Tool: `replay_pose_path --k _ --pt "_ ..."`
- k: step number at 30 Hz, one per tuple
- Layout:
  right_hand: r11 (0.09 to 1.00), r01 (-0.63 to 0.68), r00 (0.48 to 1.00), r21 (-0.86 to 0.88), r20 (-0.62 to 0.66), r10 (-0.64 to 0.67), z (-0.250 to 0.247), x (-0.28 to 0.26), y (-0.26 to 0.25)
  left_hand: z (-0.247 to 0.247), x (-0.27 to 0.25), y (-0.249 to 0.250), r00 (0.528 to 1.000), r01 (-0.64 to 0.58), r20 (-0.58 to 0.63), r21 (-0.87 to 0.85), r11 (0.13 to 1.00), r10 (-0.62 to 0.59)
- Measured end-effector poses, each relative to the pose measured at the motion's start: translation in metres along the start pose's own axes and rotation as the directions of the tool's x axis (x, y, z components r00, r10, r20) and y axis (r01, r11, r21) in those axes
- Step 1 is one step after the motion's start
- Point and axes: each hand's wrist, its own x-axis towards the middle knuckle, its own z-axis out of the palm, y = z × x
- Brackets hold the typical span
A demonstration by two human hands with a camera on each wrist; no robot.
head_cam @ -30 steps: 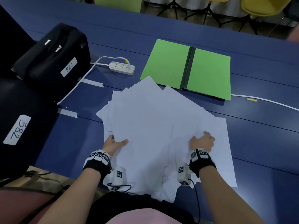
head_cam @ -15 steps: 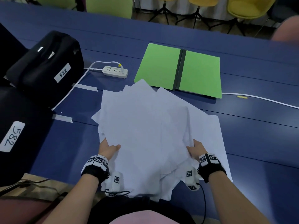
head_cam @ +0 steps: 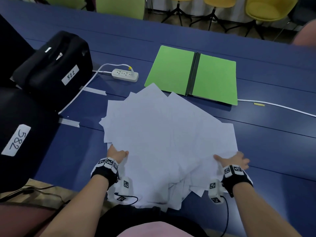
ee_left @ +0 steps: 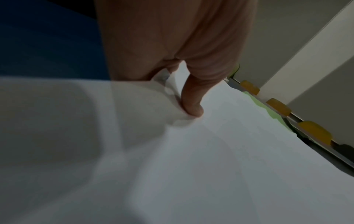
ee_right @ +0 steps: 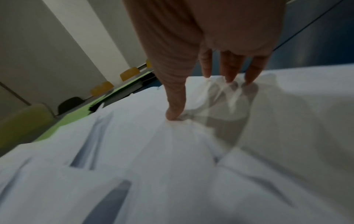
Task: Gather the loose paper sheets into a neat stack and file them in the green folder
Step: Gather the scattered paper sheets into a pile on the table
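Several white paper sheets (head_cam: pixel 164 134) lie fanned in a loose pile on the blue table (head_cam: pixel 256 151), their near ends hanging over its front edge. The green folder (head_cam: pixel 172 69) lies open and flat just beyond the pile, and one sheet corner overlaps its near edge. My left hand (head_cam: pixel 118 153) holds the pile's left near edge. Its thumb (ee_left: pixel 191 97) presses on top, and its fingers are hidden under the paper sheets (ee_left: pixel 210 151). My right hand (head_cam: pixel 230 159) holds the right near edge, with its thumb (ee_right: pixel 176 98) on top and fingertips tucked at the rim of the paper sheets (ee_right: pixel 172 166).
Two black cases labelled 522 (head_cam: pixel 56 65) and 582 (head_cam: pixel 20 134) stand at the left. A white power strip (head_cam: pixel 124 75) lies between them and the folder. A white cable (head_cam: pixel 277 106) runs off to the right. Yellow chairs (head_cam: pixel 266 7) stand beyond the table.
My right hand has slid from on top of the pile out to its right near edge. My left hand has kept to the left edge. The sheets have shifted slightly.
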Motion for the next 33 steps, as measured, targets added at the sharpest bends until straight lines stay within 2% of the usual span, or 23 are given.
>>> replay_pose_path --k 2,6,8,11,13,16,18,20,21,25,27,31,33 --pt "0.999 -0.027 1.000 -0.035 -0.011 0.027 -0.004 0.003 0.004 0.002 0.002 -0.001 1.000 -0.008 0.002 -0.010 1.000 0.008" --pt "0.998 -0.027 0.998 0.051 0.051 0.024 0.000 0.012 -0.001 0.006 -0.001 -0.001 1.000 -0.019 -0.008 -0.015 1.000 0.019" --pt "0.993 -0.076 0.994 0.086 0.079 0.069 0.000 0.014 -0.006 0.006 -0.002 0.000 1.000 -0.029 -0.010 -0.014 0.999 0.029" --pt "0.993 -0.106 0.990 -0.058 0.084 0.111 0.003 0.019 -0.005 0.007 0.001 -0.005 0.999 -0.037 -0.003 -0.023 0.999 0.037" --pt "0.991 -0.106 0.985 -0.082 0.131 0.116 0.006 0.018 -0.005 0.007 0.004 -0.008 0.999 -0.053 -0.003 -0.030 0.998 0.053" --pt "0.990 0.014 0.973 0.138 0.227 -0.045 0.007 0.013 -0.013 0.007 0.004 -0.007 0.996 -0.086 -0.002 -0.035 0.996 0.086" --pt "0.975 0.176 0.942 0.137 0.264 -0.207 0.014 0.002 -0.018 0.009 0.001 -0.007 0.996 -0.089 -0.002 -0.046 0.995 0.089" --pt "0.952 0.297 0.927 0.068 0.220 -0.305 0.027 -0.014 -0.021 0.009 -0.001 -0.006 0.996 -0.090 -0.007 -0.054 0.994 0.090" --pt "0.951 0.307 0.931 0.042 0.193 -0.309 0.031 -0.020 -0.022 0.008 -0.001 -0.006 0.995 -0.095 -0.008 -0.062 0.994 0.095" --pt "0.955 0.297 0.946 -0.018 0.142 -0.291 0.032 -0.027 -0.019 0.007 0.001 -0.006 0.995 -0.099 0.005 -0.059 0.993 0.099" --pt "0.955 0.291 0.955 -0.053 0.068 -0.287 0.023 -0.028 -0.018 0.006 0.001 -0.006 0.995 -0.093 0.023 -0.035 0.995 0.094" --pt "0.965 0.263 0.956 0.011 -0.137 -0.259 0.007 -0.026 -0.011 0.007 0.000 -0.007 0.996 -0.085 0.019 0.002 0.996 0.085" --pt "0.958 0.285 0.945 0.013 -0.170 -0.279 0.009 -0.029 -0.006 0.008 -0.001 -0.007 0.997 -0.083 0.000 0.010 0.997 0.083"
